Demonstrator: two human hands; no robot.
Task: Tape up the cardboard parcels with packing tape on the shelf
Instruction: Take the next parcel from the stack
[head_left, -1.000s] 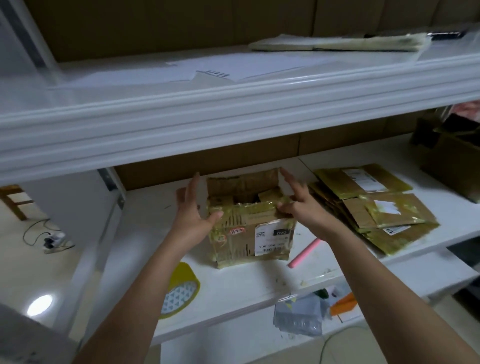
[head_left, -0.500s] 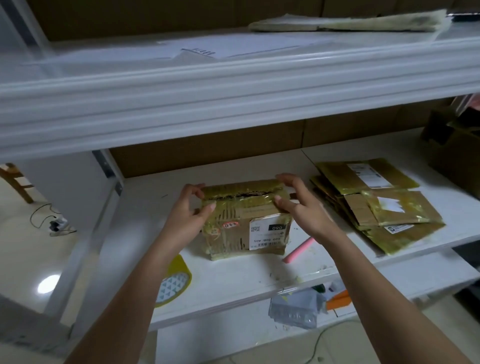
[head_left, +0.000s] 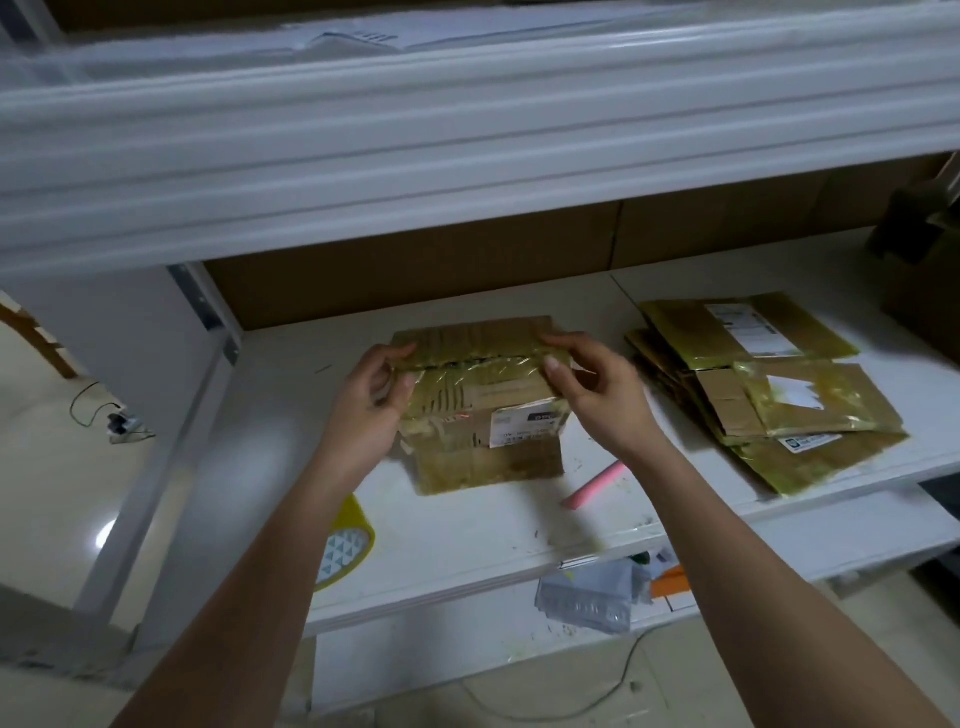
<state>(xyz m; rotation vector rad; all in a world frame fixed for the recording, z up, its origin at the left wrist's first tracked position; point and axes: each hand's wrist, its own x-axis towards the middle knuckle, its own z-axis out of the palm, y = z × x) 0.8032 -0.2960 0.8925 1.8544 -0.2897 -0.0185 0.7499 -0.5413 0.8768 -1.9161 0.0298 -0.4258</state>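
- The cardboard parcel (head_left: 483, 405) sits on the white shelf (head_left: 467, 525), and everything here gets placed off that box.
- Both top flaps are folded down; a dark seam runs across the top between them, under glossy yellowish tape.
- The left hand (head_left: 371, 402) is on the parcel's left top edge, fingers curled over the flap and thumb against the side, gripping that corner.
- The right hand (head_left: 597, 395) is on the parcel's right top edge, fingers bent over the far flap and thumb pressing on the near one, pinching the corner.
- A white shipping label (head_left: 527, 426) is stuck on the parcel's front face, towards its right side, partly behind the right hand.
- The roll of packing tape (head_left: 348, 545), yellow with a patterned core, lies on the shelf in front of the parcel and to its left, half hidden under the left forearm.
- A pink stick-like item (head_left: 595, 486) lies on the shelf just in front of the parcel's right corner; what it is, I cannot tell.
- To the right of the parcel, well apart from it, lies a stack of flat taped parcels (head_left: 769, 384) bearing white labels.
- Further right again, a dark open carton (head_left: 919, 275) stands at the picture's edge.
- Below and in front of the parcel, a lower shelf holds a grey plastic bag (head_left: 587, 597).
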